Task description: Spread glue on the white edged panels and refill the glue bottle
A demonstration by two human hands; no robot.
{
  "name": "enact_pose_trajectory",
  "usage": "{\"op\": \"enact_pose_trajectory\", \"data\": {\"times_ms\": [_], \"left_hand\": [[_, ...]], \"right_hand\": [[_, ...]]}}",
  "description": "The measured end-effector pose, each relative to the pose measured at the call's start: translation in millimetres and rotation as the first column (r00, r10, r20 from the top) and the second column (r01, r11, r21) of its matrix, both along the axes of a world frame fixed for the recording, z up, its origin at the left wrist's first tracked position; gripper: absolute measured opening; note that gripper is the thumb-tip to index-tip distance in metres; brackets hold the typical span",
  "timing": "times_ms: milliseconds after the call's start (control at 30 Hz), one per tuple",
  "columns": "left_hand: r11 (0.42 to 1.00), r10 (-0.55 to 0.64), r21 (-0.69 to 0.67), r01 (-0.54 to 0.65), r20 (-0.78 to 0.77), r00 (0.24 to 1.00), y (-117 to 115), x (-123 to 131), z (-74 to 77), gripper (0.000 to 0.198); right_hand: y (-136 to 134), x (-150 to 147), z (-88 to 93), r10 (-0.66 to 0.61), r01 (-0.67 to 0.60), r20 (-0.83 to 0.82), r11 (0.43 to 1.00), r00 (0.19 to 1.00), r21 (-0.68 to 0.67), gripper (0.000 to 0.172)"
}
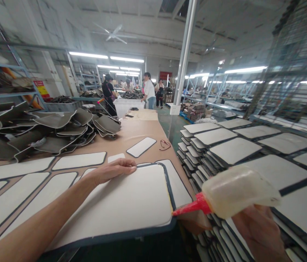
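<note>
A white panel with a dark blue border (131, 203) lies in front of me, its near edge jutting past the table. My left hand (117, 169) is closed at the panel's far edge, thumb and fingers pinched together there. In my right hand (259, 229) is a cloudy squeeze glue bottle (240, 191), held tilted with its red nozzle (194, 206) pointing left. The nozzle tip meets the panel's right border near the close corner. A thin yellowish line of glue (166, 182) runs along that border. Another bordered panel (176, 182) lies partly under this one.
More bordered panels (79, 160) lie across the brown table (131, 129). Glasses (165, 145) rest near its right edge. Grey-brown curved pieces (60, 134) are heaped at the left. Tall stacks of panels (232, 149) stand at the right. A pole (184, 54) and several people are farther back.
</note>
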State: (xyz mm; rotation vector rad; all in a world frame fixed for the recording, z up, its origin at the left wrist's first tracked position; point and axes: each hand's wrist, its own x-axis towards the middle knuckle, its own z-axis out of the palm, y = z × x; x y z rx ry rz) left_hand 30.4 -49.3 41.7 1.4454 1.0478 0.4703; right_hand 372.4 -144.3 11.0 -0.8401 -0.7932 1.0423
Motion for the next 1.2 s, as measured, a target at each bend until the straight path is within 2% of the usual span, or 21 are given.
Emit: {"op": "enact_pose_trajectory", "data": {"times_ms": [167, 367, 467, 533, 700, 800, 933, 1067, 1200], "left_hand": [[0.999, 0.04, -0.009, -0.039, 0.018, 0.999, 2.0, -3.8, -6.1, 0.033], [0.99, 0.099, 0.104, -0.096, -0.024, 0.995, -2.8, -2.3, -5.5, 0.034], [0.971, 0.112, 0.219, -0.092, -0.08, 0.99, -10.6, -3.9, -8.7, 0.032], [0.965, 0.119, 0.246, -0.093, -0.093, 0.989, -17.0, -6.1, -14.1, 0.031], [0.983, 0.163, 0.093, -0.16, -0.022, 0.986, -32.0, -10.0, -31.5, 0.031], [0.98, 0.194, 0.034, -0.196, 0.036, 0.98, -39.7, -11.6, -37.2, 0.033], [0.969, 0.244, -0.057, -0.241, 0.066, 0.967, -51.2, -14.9, -35.0, 0.034], [0.957, 0.287, -0.059, -0.283, 0.053, 0.957, -62.3, -21.3, -30.7, 0.033], [0.954, 0.298, -0.031, -0.297, 0.03, 0.954, -66.7, -30.8, -34.2, 0.035]], "right_hand": [[0.5, -6.4, -0.9, -0.184, 0.185, -0.088, 0.983, 0.979, 0.001, 0.057], [8.3, -1.8, -12.1, -0.257, 0.256, -0.047, 0.967, 0.965, -0.011, 0.049], [13.9, 0.8, -11.7, -0.268, 0.267, -0.05, 0.963, 0.962, -0.023, 0.053], [17.2, 1.0, -9.1, -0.254, 0.253, -0.064, 0.967, 0.965, -0.023, 0.053], [26.1, -0.2, 4.0, -0.089, 0.091, -0.042, 0.995, 0.995, 0.038, 0.054], [28.6, -5.5, 23.4, 0.025, -0.025, -0.005, 0.997, 1.0, 0.074, 0.055], [27.7, -16.9, 54.4, 0.176, -0.189, 0.132, 0.977, 0.976, 0.099, 0.049], [36.6, -23.1, 70.9, 0.27, -0.302, 0.194, 0.94, 0.943, 0.161, 0.048], [52.6, -30.0, 85.3, 0.285, -0.333, 0.237, 0.923, 0.929, 0.195, 0.047]]}}
